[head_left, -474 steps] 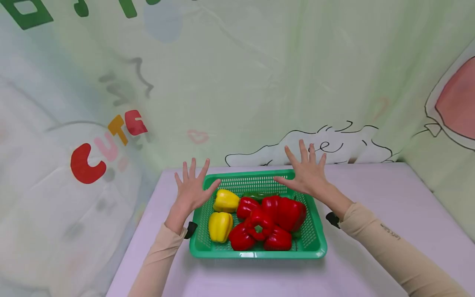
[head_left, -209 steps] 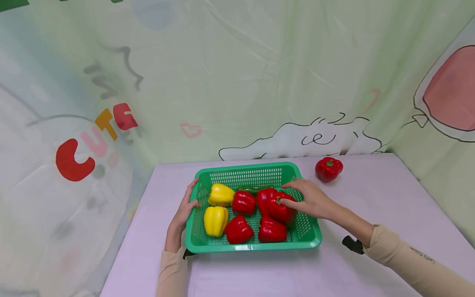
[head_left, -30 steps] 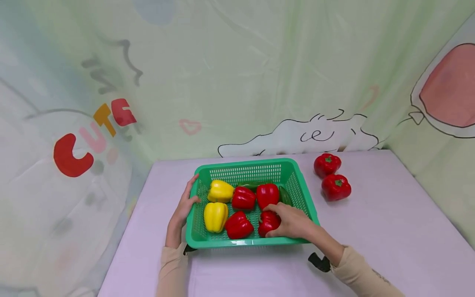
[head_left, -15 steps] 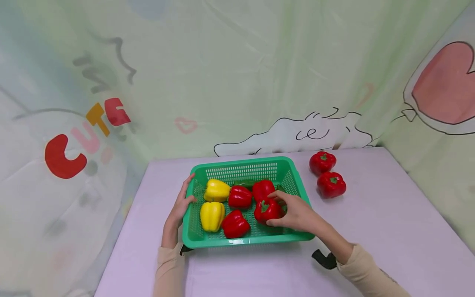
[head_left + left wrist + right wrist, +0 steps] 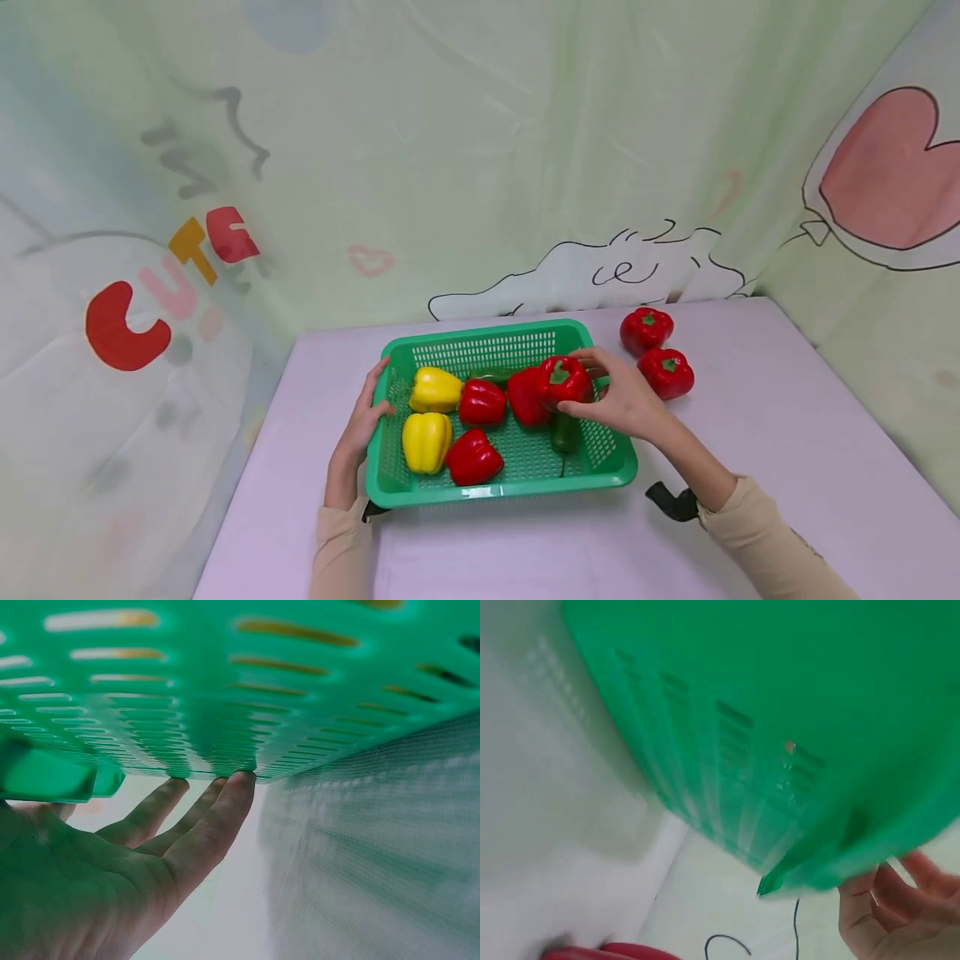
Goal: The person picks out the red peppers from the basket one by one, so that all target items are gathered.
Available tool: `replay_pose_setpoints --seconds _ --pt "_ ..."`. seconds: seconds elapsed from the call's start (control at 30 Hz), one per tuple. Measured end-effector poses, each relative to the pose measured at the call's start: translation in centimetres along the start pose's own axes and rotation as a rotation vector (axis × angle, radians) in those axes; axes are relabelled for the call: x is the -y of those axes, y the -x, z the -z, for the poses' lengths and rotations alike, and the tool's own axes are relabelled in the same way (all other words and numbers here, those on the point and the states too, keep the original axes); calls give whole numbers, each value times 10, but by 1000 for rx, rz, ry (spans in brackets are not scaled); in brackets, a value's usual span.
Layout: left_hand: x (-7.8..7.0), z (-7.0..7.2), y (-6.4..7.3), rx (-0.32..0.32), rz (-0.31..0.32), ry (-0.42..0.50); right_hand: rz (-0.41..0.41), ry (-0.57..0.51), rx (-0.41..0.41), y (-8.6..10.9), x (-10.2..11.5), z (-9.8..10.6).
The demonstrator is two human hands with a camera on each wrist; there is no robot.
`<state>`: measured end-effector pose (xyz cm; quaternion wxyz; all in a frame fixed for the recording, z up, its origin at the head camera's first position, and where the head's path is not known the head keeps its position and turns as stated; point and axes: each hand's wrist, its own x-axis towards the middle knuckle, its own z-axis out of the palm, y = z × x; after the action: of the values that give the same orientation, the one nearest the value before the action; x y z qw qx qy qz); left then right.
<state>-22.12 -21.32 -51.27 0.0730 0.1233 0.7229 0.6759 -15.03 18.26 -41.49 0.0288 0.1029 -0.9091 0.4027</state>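
Observation:
My right hand [image 5: 626, 400] holds a red bell pepper [image 5: 564, 382], green stem toward the camera, over the right part of the green plastic basket [image 5: 498, 493]. In the right wrist view the basket's wall hides this pepper. My left hand [image 5: 362, 423] grips the basket's left rim, thumb over the edge; the left wrist view shows its fingers [image 5: 214, 821] against the slotted outer wall. Inside lie two yellow bell peppers [image 5: 426, 443], red bell peppers [image 5: 474, 457] and dark green vegetables, one long and stemmed [image 5: 564, 433] at the right.
Two red bell peppers [image 5: 647, 331] stand on the pale lilac tabletop [image 5: 712, 400] beyond the basket's right side. A printed cloth [image 5: 450, 167] rises behind the table and at both sides.
My right hand has lifted a red bell pepper from the basket's front right and moved it back and to the right, uncovering a dark green vegetable. My left hand stays on the rim.

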Motion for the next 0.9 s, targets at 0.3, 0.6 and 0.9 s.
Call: replay_pose_setpoints --seconds 0.3,0.6,0.9 --pt "-10 0 2 14 40 26 -21 -64 -143 -12 -12 26" --pt "-19 -5 5 35 41 32 -97 -37 -249 -8 -30 55" --pt "-1 -1 0 7 -5 15 -111 -41 -311 29 -46 68"
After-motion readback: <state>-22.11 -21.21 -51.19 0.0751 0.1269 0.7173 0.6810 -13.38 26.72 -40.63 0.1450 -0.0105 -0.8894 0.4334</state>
